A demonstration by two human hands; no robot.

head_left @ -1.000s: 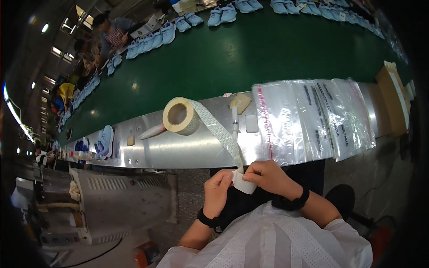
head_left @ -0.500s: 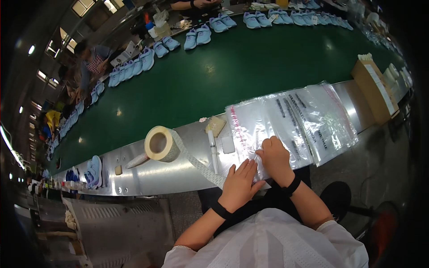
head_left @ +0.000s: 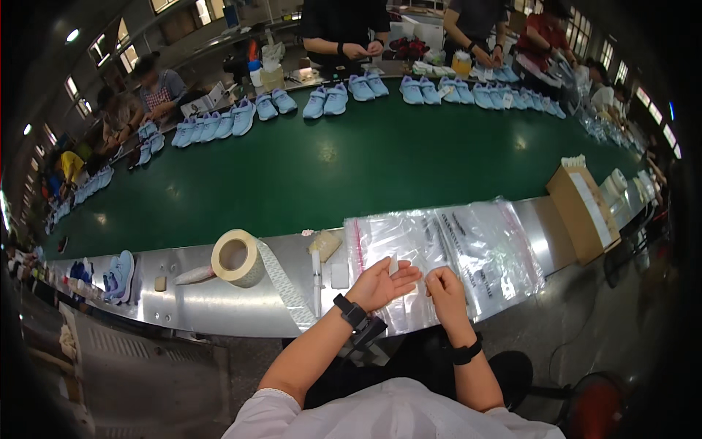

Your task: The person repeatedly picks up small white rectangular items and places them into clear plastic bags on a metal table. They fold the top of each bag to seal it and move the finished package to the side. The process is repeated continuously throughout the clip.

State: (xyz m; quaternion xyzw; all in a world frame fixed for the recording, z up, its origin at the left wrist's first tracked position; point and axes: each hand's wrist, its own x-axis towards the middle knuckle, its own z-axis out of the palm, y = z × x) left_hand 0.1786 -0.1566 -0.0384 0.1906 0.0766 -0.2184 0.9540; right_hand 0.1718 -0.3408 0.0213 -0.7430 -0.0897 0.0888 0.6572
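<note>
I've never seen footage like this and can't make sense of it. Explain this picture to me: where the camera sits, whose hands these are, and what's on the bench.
The camera sits on a person's head and looks down, so the wide lens bends straight edges. The two forearms rising from the lower edge are that person's own. The left hand, palm up, holds a small white slip; the right hand rests beside it, fingertips pinched together. What they pinch is too small to tell. Both hands lie over a stack of clear plastic bags on a metal bench. To the left stands a roll of tape with its strip trailing toward the person. A cardboard box stands to the right. Beyond is a green conveyor belt with light blue shoes along its far side, where other people work.
</note>
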